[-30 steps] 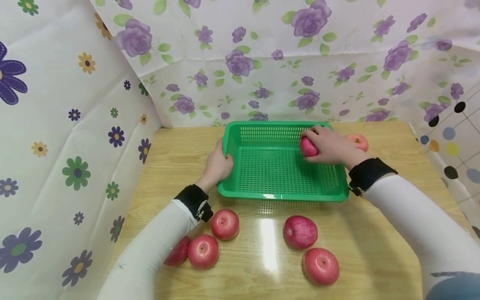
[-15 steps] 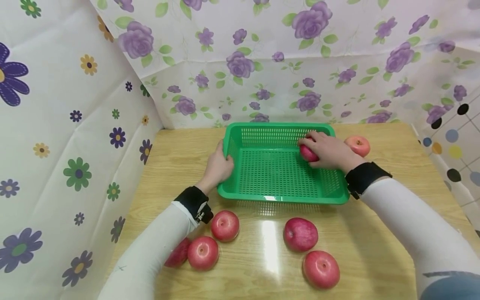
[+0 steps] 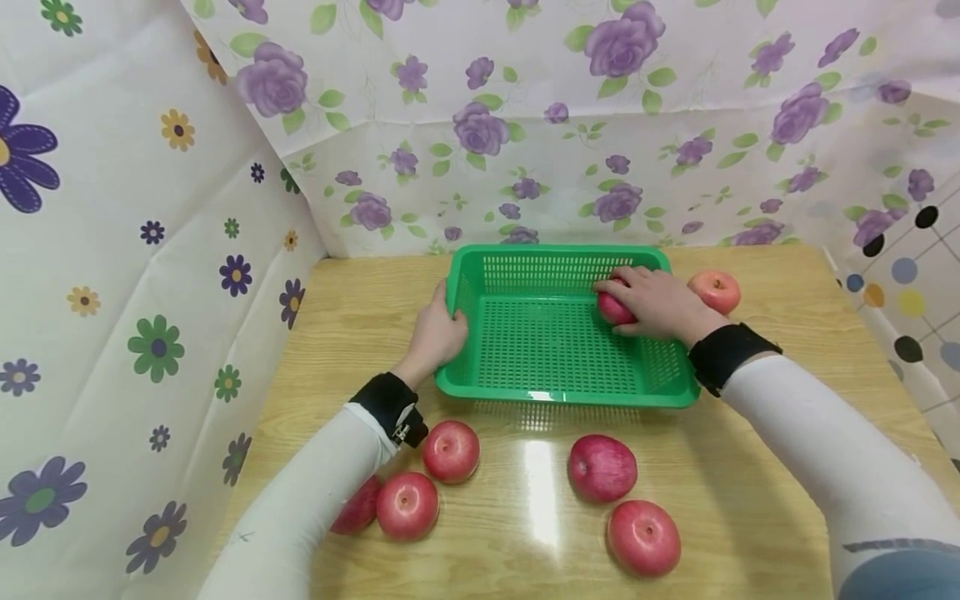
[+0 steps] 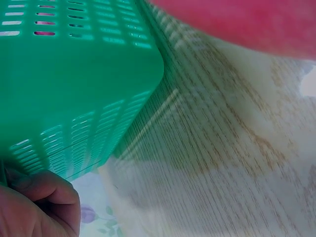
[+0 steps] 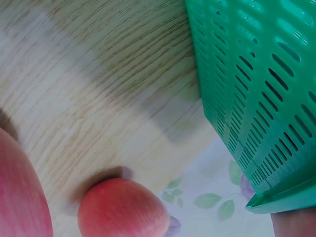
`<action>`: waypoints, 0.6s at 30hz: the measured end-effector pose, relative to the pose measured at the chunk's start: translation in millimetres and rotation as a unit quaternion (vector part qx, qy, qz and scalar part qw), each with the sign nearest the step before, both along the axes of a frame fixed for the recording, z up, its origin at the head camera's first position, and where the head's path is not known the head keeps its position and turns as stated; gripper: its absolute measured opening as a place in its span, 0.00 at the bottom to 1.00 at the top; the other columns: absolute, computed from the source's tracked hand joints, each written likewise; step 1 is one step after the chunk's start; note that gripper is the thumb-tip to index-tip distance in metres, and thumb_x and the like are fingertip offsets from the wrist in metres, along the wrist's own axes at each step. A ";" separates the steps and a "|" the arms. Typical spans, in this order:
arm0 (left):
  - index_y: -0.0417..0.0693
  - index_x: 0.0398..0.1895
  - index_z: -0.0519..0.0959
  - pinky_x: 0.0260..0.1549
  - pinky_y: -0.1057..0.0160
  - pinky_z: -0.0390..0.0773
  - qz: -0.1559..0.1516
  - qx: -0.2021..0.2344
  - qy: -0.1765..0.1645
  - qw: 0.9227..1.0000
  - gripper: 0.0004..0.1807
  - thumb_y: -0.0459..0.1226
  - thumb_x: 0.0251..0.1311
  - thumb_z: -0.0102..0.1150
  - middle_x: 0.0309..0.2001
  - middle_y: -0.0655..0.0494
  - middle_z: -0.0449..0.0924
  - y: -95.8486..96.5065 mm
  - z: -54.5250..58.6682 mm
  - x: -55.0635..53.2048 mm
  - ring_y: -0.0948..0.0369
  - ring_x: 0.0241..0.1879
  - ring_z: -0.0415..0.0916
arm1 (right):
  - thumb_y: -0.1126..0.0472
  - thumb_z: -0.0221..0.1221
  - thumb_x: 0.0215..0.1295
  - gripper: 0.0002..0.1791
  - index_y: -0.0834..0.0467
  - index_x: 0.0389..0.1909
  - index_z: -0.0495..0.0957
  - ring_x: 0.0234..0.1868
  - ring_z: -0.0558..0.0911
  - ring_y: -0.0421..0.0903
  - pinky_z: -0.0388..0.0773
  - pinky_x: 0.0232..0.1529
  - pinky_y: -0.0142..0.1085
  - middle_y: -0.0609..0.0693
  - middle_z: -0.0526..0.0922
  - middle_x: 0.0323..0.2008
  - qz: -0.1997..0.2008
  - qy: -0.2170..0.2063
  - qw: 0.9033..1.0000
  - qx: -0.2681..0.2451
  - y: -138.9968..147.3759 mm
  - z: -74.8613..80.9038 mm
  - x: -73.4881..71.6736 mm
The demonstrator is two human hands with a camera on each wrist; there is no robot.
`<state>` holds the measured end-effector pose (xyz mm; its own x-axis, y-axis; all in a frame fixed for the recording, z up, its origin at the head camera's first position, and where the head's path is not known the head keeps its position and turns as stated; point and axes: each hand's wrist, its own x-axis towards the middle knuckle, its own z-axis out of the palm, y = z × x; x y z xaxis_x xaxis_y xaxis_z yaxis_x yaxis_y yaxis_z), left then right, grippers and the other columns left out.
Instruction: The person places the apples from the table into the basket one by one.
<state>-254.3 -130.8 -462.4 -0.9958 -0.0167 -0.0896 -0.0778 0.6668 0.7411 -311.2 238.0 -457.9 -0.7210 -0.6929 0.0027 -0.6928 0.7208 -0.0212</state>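
A green perforated plastic basket [image 3: 555,346] stands on the table. My left hand [image 3: 437,335] grips its left rim, thumb on the inner side; in the left wrist view the curled fingers of that hand [image 4: 42,205] show beside the basket wall [image 4: 74,74]. Inside the basket's right end, my right hand [image 3: 660,306] holds a red apple [image 3: 615,308], fingers over its top and thumb at the near side. The right wrist view shows only a bit of this hand [image 5: 296,224] past the basket rim, with the held apple hidden.
Two red apples [image 3: 602,468] [image 3: 643,538] lie in front of the basket at right. Several more, including one apple [image 3: 451,452], lie near the left forearm. A paler apple [image 3: 715,292] sits right of the basket. A flowered sheet [image 3: 480,192] backs the wooden table [image 3: 517,517].
My right hand has lowered slightly into the basket's right end with the apple, mostly in the first half second. The left hand has stayed on the rim.
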 end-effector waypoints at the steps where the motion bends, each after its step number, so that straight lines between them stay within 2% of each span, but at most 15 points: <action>1: 0.47 0.80 0.43 0.33 0.52 0.85 0.001 0.001 0.001 1.000 0.37 0.36 0.72 0.43 0.62 0.31 0.71 0.1 0.0 0.0 0.46 0.48 0.80 | 0.46 0.73 0.54 0.43 0.50 0.70 0.68 0.59 0.71 0.63 0.72 0.54 0.60 0.62 0.69 0.63 0.002 0.001 1.000 0.000 0.3 -0.6 -0.4; 11: 0.47 0.80 0.42 0.27 0.57 0.84 -0.001 0.011 -0.004 1.000 0.38 0.36 0.72 0.44 0.61 0.31 0.71 0.4 0.5 1.7 0.48 0.42 0.82 | 0.48 0.76 0.49 0.47 0.44 0.71 0.67 0.59 0.69 0.63 0.71 0.55 0.60 0.62 0.66 0.64 0.005 0.010 1.000 0.001 3.6 -6.9 -2.0; 18: 0.47 0.80 0.44 0.29 0.55 0.84 0.000 0.010 0.002 1.000 0.37 0.36 0.71 0.44 0.61 0.32 0.72 0.4 1.0 1.2 0.48 0.44 0.81 | 0.48 0.76 0.47 0.48 0.43 0.72 0.67 0.60 0.68 0.64 0.72 0.53 0.61 0.62 0.62 0.67 0.000 0.008 1.000 0.000 2.7 -5.0 -2.0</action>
